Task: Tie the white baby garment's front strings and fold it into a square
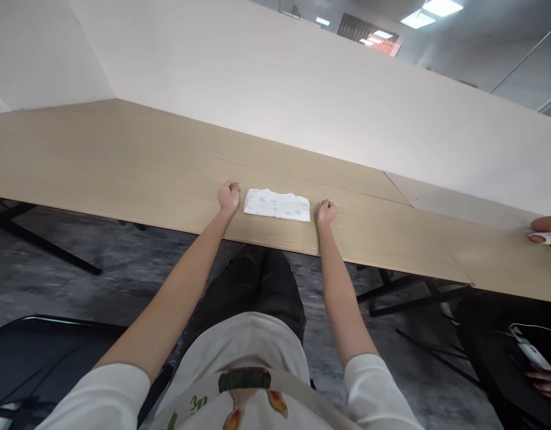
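A white garment (276, 205) with small faint prints lies folded into a flat, wide rectangle on the tan table (168, 161). Its far edge dips in the middle like a neckline. Just left of it, my left hand (229, 196) rests on the tabletop with the fingers curled in. On the other side, my right hand (327, 212) is also curled into a loose fist, a small gap away from the garment's right end. Nothing shows in either hand, and neither touches the cloth.
A white partition (302, 101) rises along the table's far side. Black chairs stand at lower left (55, 346) and lower right. At far right, another person's hand (547, 382) is near a white device with a cable (533, 352). A brownish rounded thing (547, 224) sits at the right edge.
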Available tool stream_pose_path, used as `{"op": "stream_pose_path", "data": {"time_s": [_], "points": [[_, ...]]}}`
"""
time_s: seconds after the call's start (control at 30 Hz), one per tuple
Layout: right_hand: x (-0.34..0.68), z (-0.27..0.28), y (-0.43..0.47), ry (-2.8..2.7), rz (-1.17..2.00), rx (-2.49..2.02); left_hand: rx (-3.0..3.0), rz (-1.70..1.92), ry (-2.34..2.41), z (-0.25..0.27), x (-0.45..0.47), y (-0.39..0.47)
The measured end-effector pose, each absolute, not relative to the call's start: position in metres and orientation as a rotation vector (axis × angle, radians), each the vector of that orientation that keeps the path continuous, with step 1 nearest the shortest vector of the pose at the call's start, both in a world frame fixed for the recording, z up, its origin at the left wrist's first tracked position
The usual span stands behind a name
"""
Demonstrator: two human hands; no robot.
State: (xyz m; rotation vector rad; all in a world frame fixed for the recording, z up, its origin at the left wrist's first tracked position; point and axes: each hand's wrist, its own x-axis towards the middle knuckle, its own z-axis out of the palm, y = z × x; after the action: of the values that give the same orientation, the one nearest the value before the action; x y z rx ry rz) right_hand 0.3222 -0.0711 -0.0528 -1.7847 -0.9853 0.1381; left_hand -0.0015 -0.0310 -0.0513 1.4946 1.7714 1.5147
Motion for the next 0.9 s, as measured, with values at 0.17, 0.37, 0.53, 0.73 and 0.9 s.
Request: {"op": "stream_pose_path", "data": {"time_s": [0.17,0.37,0.53,0.73,0.9], "points": [[0.324,-0.058,-0.071,-1.015,0.197,-1.709,1.623,1.337,1.792,-0.051,-0.001,-0.031],[0.316,-0.056,-0.069,-1.399,0.298,-1.68,2.006,0.967,1.811,-0.047,0.002,-0.032],[0.311,-0.052,-0.073,-1.589,0.292,-1.753,2.148,0.767,1.826,-0.044,0.005,-0.037],[0.31,-0.051,-0.077,-1.61,0.265,-1.765,2.138,0.776,1.841,-0.039,0.003,-0.042],[0.31,-0.05,-0.076,-1.631,0.25,-1.791,2.135,0.779,1.797,-0.037,0.002,-0.045]]}}
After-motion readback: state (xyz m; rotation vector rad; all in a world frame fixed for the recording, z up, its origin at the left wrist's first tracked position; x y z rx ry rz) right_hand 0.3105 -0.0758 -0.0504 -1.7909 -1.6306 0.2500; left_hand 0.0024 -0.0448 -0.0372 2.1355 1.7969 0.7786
